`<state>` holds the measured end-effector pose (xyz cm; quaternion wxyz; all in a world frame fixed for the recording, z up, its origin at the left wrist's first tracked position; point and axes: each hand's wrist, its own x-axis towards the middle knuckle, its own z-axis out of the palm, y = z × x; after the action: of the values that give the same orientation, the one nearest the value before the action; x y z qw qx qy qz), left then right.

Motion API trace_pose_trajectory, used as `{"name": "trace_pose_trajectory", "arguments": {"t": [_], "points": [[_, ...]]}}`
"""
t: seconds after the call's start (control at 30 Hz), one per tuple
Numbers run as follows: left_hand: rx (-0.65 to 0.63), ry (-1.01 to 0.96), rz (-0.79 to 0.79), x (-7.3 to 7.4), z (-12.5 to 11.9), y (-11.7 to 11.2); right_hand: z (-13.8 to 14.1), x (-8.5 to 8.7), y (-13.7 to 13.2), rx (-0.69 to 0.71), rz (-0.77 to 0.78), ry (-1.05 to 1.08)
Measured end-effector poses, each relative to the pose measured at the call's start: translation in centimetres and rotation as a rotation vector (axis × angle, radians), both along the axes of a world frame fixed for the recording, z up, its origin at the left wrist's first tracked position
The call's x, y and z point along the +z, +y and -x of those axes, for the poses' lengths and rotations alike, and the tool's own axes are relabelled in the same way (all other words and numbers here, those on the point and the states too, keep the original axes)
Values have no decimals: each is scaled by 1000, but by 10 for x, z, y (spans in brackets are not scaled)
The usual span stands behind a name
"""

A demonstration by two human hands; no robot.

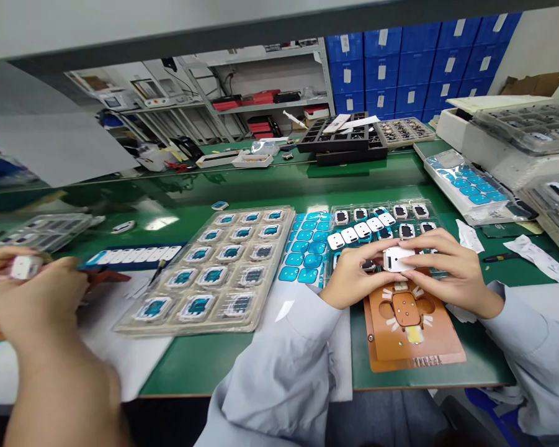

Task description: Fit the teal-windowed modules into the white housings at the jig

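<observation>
My left hand [353,276] and my right hand [451,270] meet over an orange fixture plate [419,347] on the green bench. Both are closed around a small white device [398,257], pinched between the fingertips just above the fixture's round nest. Light grey-blue sleeves cover both forearms. Right behind my hands lies a clear tray [416,214] of white and black devices. A teal sheet of pads [307,248] sits to its left.
A clear tray of teal-centred parts [209,267] lies left of centre. A co-worker's bare hand [37,298] at the far left holds a small white part [23,267]. Black trays [344,139] stand at the back, more clear trays [469,183] at right.
</observation>
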<state>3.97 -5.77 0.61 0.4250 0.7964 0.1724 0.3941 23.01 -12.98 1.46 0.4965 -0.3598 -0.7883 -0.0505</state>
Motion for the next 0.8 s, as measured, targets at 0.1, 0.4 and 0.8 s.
{"name": "trace_pose_trajectory", "arguments": {"t": [0.1,0.4,0.8], "points": [[-10,-4,-9,1,0,0,0,0,0,-13,8,-1],[-10,-6,-5,0,1,0,0,-1,0,3,1,8],[3,-4,-16,-1,1,0,-1,-1,0,22,-22,-15]]}}
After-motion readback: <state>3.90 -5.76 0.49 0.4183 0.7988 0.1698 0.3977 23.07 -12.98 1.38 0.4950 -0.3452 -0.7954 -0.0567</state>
